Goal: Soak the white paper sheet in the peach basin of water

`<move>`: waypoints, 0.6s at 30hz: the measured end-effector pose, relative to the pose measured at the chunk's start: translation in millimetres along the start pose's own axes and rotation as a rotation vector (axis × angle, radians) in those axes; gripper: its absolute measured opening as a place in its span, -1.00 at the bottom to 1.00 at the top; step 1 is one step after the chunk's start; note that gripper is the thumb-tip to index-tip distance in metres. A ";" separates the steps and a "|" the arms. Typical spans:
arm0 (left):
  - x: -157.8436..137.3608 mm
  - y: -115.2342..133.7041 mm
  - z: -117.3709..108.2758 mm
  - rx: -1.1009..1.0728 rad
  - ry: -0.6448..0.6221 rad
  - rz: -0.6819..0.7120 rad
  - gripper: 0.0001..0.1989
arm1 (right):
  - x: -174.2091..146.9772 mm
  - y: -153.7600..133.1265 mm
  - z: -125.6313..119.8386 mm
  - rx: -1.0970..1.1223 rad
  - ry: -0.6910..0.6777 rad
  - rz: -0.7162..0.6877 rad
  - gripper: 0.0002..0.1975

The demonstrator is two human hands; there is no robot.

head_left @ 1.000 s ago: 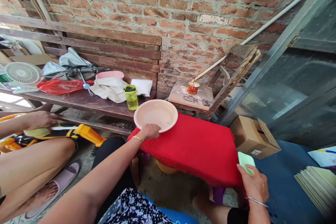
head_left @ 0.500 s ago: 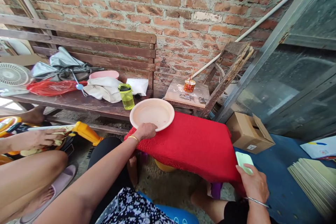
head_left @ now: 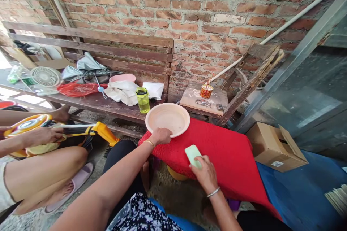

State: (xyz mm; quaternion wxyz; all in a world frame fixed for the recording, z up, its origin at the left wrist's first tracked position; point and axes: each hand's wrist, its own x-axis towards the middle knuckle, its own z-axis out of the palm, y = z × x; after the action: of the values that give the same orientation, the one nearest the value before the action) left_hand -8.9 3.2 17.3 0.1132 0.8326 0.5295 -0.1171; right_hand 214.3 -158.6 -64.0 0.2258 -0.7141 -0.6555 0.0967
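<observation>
A pale pink plastic basin (head_left: pixel 169 113) stands on the far left end of a table covered with a red cloth (head_left: pixel 230 155). My left hand (head_left: pixel 162 136) is closed over the basin's near rim, and its fingertips are partly hidden inside. Above the cloth's near edge, my right hand (head_left: pixel 205 175) is closed around a mint-green phone (head_left: pixel 192 153). The phone's far end sticks out past my fingers, to the lower right of the basin. The basin's inside shows no object.
A green bottle (head_left: pixel 143 101) and white cloth (head_left: pixel 123 92) lie along the wooden bench (head_left: pixel 94 106). A stool (head_left: pixel 187 97) holds a cup of sticks and padlocks. A cardboard box (head_left: pixel 271 148) stands right. At left, another person's hand (head_left: pixel 47 136) is beside a yellow toy.
My right hand has brought the phone leftward from the table's right end to over the red cloth. My left hand stays on the basin rim. The view has turned left.
</observation>
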 end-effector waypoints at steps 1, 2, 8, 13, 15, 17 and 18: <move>0.2 -0.1 0.3 -0.006 0.001 0.002 -0.62 | -0.5 18.1 -8.0 -0.006 0.018 0.058 -0.74; 0.5 -0.3 0.7 -0.012 0.003 0.004 -0.63 | -2.0 39.9 -17.8 -0.011 0.043 0.129 -0.69; 1.5 -0.9 2.7 -0.046 0.009 0.003 -0.62 | -29.4 179.6 -92.8 -0.080 0.163 0.676 -0.44; 1.8 -0.8 3.7 -0.051 0.012 -0.002 -0.64 | -23.7 183.9 -101.7 -0.147 0.284 0.713 -0.35; 1.5 -0.9 4.2 -0.046 0.016 -0.003 -0.63 | -6.8 148.8 -82.0 -0.072 0.311 0.511 -0.36; 0.7 -0.8 4.4 -0.041 0.022 -0.003 -0.62 | 12.3 104.0 -56.5 0.015 0.273 0.318 -0.44; 0.2 -0.6 4.3 -0.039 0.025 -0.004 -0.62 | 21.1 81.4 -43.8 0.040 0.226 0.235 -0.52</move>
State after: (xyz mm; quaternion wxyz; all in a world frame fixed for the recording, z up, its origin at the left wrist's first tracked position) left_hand -9.8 2.3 13.2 0.1223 0.8307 0.5345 -0.0965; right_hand 308.5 -149.6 -58.7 0.2995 -0.7876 -0.5358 0.0547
